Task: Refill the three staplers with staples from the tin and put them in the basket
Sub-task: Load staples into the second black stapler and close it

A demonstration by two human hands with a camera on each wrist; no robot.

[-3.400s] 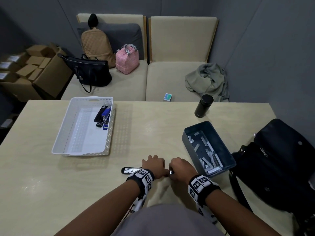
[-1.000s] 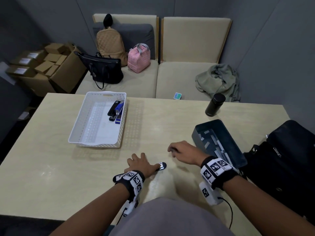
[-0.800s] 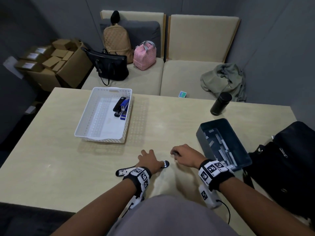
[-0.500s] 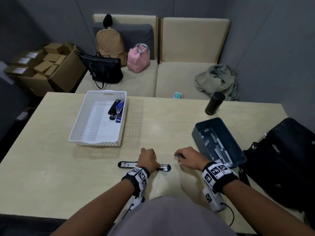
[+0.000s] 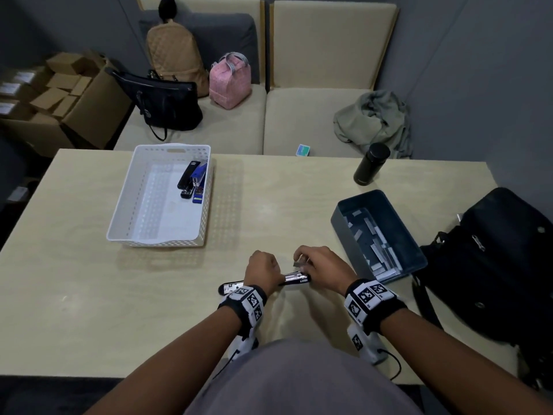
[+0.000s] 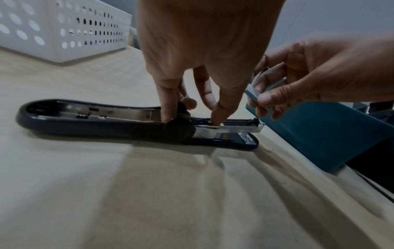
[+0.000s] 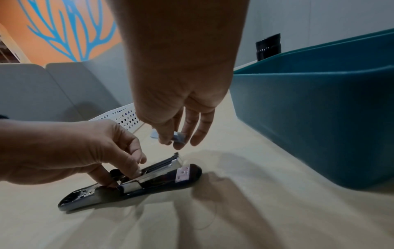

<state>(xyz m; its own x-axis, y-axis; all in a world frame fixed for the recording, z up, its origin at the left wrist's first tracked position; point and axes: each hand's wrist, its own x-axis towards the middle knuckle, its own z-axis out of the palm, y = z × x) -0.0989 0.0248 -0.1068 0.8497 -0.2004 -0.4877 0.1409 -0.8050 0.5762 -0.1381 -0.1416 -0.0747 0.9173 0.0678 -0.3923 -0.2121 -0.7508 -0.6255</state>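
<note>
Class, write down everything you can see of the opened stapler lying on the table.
The stapler is dark plastic with a shiny metal staple channel. It lies flat on the pale table, swung open: the lid folded back, base and channel pointing toward the blue tin. The left hand holds it, fingertips at the hinge and in the channel. The right hand, pinching a strip of staples, hovers over its front without touching.

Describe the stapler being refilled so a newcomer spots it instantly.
On the pale table, look near the front edge, left of the teal tin. The black stapler there, unlike the two staplers in the white basket, lies hinged open flat with its metal channel exposed.
</note>
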